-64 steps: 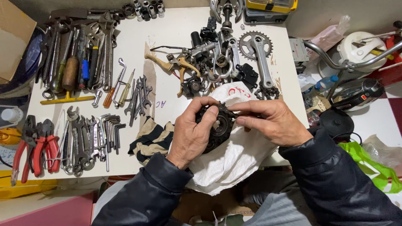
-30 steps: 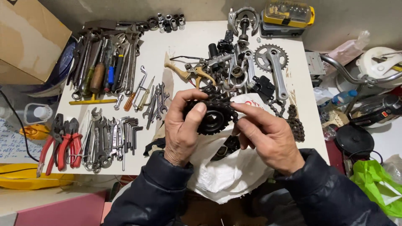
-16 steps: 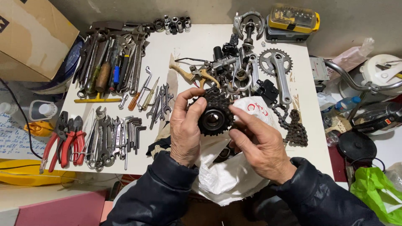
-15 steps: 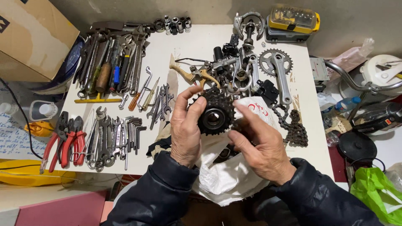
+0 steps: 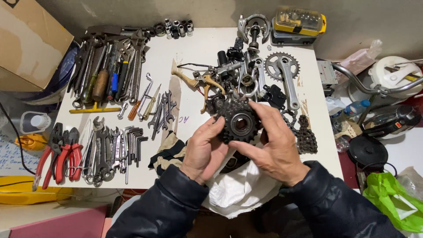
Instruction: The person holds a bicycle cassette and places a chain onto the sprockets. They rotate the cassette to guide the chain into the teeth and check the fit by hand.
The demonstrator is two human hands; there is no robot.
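Both my hands hold up a dark, greasy bicycle sprocket cluster (image 5: 240, 121) above the front of the white table (image 5: 194, 53). My left hand (image 5: 203, 149) grips its left side with fingers and thumb. My right hand (image 5: 275, 146) wraps its right side and underside, fingers over the top edge. The cluster's toothed face and round centre hole point at the camera. Under my hands lies a crumpled white cloth (image 5: 240, 189), which hangs over the table's front edge.
Wrenches, screwdrivers and hex keys (image 5: 110, 83) lie in rows on the left, red-handled pliers (image 5: 59, 154) at the front left. Bike parts are piled behind the cluster: a crank with chainring (image 5: 286, 75), a chain (image 5: 306, 136), brake levers (image 5: 198, 81). A cardboard box (image 5: 26, 44) stands far left.
The view has shifted and drawn closer. The sprocket cluster has been lifted and turned so that its face shows, and my right hand's fingers have moved over its top.
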